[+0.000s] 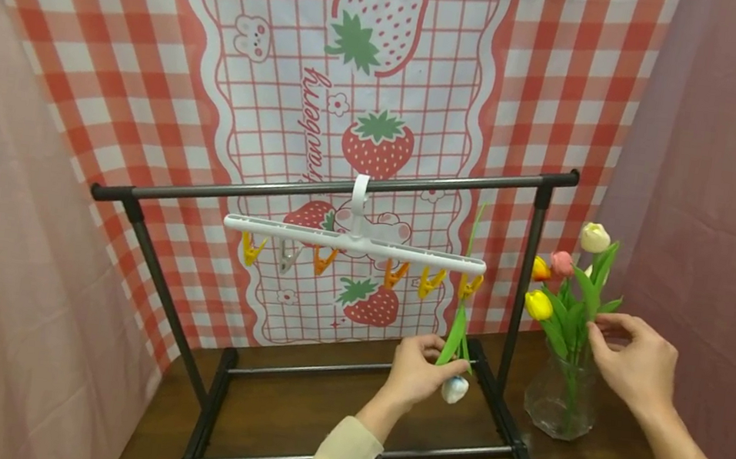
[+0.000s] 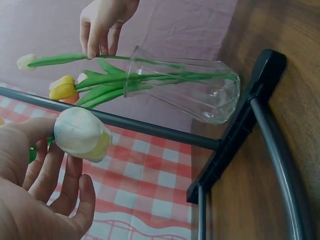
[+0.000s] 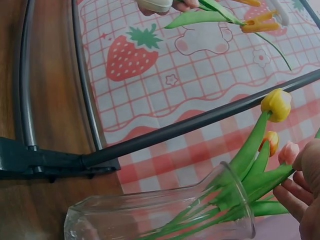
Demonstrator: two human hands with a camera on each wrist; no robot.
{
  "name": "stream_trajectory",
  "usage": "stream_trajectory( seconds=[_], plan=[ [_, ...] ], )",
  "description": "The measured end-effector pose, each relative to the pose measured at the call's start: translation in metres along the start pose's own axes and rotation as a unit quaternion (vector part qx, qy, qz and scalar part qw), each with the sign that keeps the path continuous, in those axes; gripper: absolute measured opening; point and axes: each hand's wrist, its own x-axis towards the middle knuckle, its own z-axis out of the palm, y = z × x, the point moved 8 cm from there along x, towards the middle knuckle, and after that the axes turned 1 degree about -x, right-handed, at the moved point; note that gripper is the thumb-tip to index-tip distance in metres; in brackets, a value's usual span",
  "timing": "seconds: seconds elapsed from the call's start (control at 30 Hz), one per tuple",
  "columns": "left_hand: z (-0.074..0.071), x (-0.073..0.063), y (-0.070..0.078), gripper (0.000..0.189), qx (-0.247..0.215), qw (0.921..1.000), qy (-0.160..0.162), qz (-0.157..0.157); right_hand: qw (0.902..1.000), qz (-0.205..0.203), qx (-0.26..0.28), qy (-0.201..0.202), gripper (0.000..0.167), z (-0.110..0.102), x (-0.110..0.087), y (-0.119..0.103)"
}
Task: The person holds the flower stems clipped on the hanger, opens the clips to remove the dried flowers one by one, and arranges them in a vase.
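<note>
Head down beneath the right end of the white clip hanger (image 1: 355, 243) hangs a white tulip (image 1: 455, 389). Its stem passes up through the last yellow clip (image 1: 470, 286). My left hand (image 1: 416, 368) pinches this tulip just behind its bloom. At the right, my right hand (image 1: 639, 366) is at the bouquet in the clear glass vase (image 1: 558, 413), thumb and fingers pinching the green stem of another white tulip (image 2: 26, 62). A yellow tulip (image 1: 538, 305), an orange-yellow one (image 1: 540, 268) and a pink one (image 1: 562, 264) stand beside it.
The hanger hooks over the top bar (image 1: 458, 185) of a black metal rack, which stands on a brown wooden table (image 1: 288, 413). Several yellow and orange clips and a grey clip (image 1: 287, 257) line the hanger. A checked strawberry cloth (image 1: 549, 75) hangs behind.
</note>
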Motion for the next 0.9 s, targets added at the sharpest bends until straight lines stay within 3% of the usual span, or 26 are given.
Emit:
stream_trajectory(
  seconds=[0.2, 0.37, 0.6, 0.9],
  plan=[
    [0.0, 0.001, 0.001, 0.018, -0.007, 0.9999, -0.005, 0.007, 0.9998, 0.018, -0.003, -0.005, 0.034, -0.001, -0.002, 0.001],
    [-0.001, 0.001, 0.0, 0.018, -0.009, 0.9999, -0.009, 0.007, 0.9988, 0.034, 0.016, 0.033, 0.046, -0.013, -0.001, -0.001],
    [-0.005, 0.0, -0.001, 0.014, -0.001, 0.9999, -0.002, 0.014, 0.9956, -0.022, 0.051, 0.076, 0.041, -0.021, 0.004, -0.026],
    [-0.001, -0.001, -0.004, 0.02, -0.001, 0.9999, -0.012, 0.01, 0.9921, -0.056, 0.089, 0.069, 0.032, -0.014, 0.01, -0.057]
  ],
)
